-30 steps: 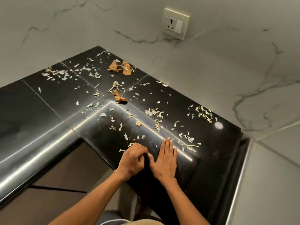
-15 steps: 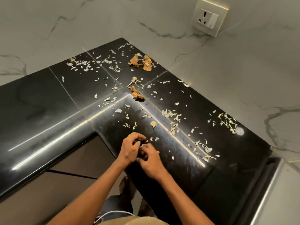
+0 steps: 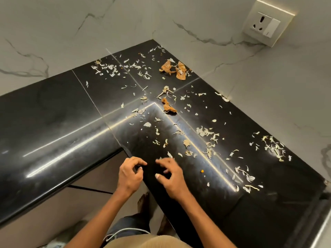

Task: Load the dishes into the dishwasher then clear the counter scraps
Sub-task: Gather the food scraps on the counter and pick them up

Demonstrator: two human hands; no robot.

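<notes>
While both hands hover at the inner corner of the L-shaped black counter [image 3: 59,126], the scraps [image 3: 206,135] lie strewn over its glossy top: mostly small pale, papery flakes and slivers, thin and curled, looking like garlic or onion skin. Larger orange-brown peels [image 3: 172,68] sit crumpled near the back corner by the wall, and one more orange-brown peel [image 3: 168,107] lies further forward, beside a pale stalky bit. A tiny orange crumb [image 3: 202,170] rests alone to the right of the hands.

The left hand [image 3: 129,174] is at the counter's front edge, fingers curled with thumb and forefinger nearly meeting; whether it pinches anything I cannot tell. The right hand [image 3: 170,178] is over the counter top, fingers loosely bent and spread, holding nothing visible. A few pale flakes lie just beyond its fingertips.

The scatter runs from the back corner along the right-hand run of counter, right up to the marble wall [image 3: 268,90]. The left-hand run is bare. A wall socket [image 3: 267,27] sits above the right run. Below the rounded front edge are cabinet fronts and floor.
</notes>
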